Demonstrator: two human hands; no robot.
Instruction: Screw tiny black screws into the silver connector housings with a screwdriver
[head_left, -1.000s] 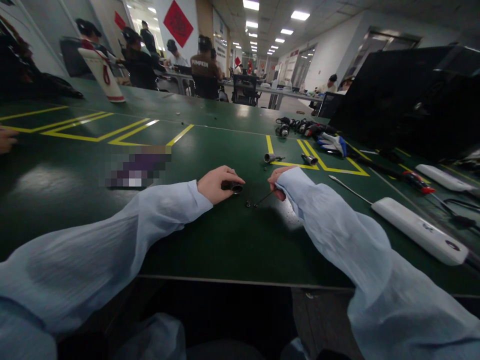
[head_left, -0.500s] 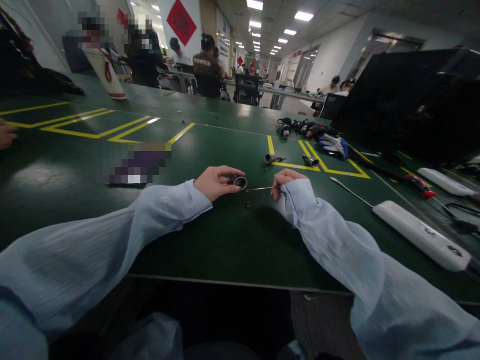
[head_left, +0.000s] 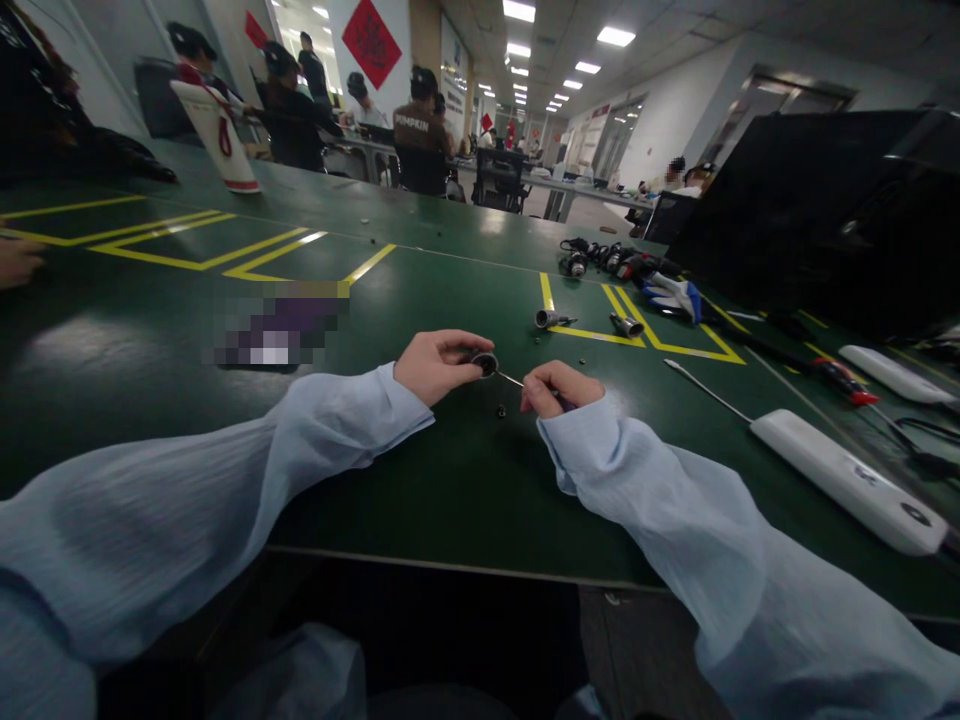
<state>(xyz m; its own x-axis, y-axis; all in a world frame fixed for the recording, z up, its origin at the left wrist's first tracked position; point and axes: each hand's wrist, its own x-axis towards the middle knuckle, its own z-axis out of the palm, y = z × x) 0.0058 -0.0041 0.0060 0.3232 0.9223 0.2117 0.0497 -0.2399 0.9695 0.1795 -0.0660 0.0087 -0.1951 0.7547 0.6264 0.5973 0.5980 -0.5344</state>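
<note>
My left hand is closed around a small round metal housing, its hollow opening turned toward me and to the right. Pinched in my right hand is a thin metal-shafted tool; its handle is mostly hidden by the fingers. The shaft's tip reaches the rim of the housing's opening, and I cannot tell how far inside it goes. Just below, a tiny dark metal piece lies on the green table.
Two metal cylindrical parts lie beyond my right hand near yellow tape. To the right are a white tool with a long shaft, a red-handled tool, a glove and a black monitor. Another person's hand shows at left.
My right hand has moved left and slightly down, bringing the tool's tip up to the housing's opening. The left hand keeps its hold. The whole view has shifted slightly.
</note>
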